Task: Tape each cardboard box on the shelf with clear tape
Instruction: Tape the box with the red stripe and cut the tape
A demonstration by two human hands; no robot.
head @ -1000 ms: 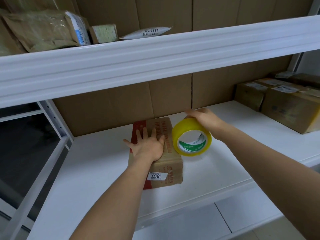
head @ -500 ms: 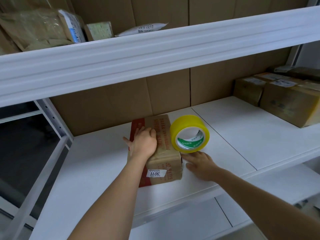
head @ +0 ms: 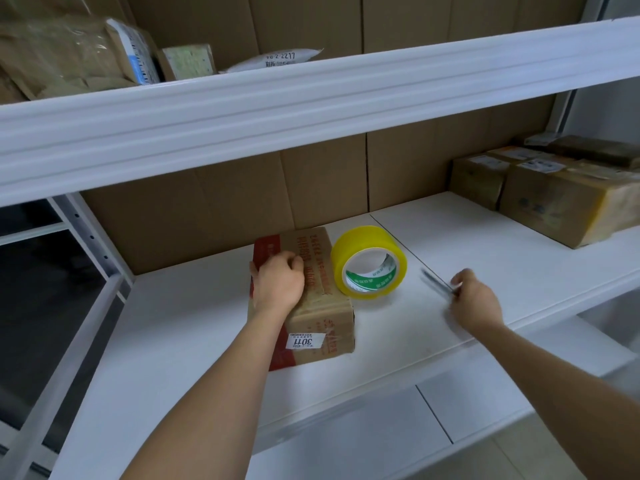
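Fingers (head: 294, 263) of the left hand (head: 278, 287) curl over the box (head: 322, 306) on the white shelf (head: 485, 244); right hand (head: 476, 301) pinches a blurred thin object beside the tape (head: 369, 261). More boxes (head: 554, 199) sit far right; cardboard lines the back.

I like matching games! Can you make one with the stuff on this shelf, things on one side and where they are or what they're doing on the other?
Things:
1. tape roll
2. small cardboard box
3. right hand
4. stack of taped boxes

Places or states:
A. far right of the shelf
B. under the left hand
C. standing on edge beside the small box
D. pinching a thin blurred object

Pairs: 1-C, 2-B, 3-D, 4-A
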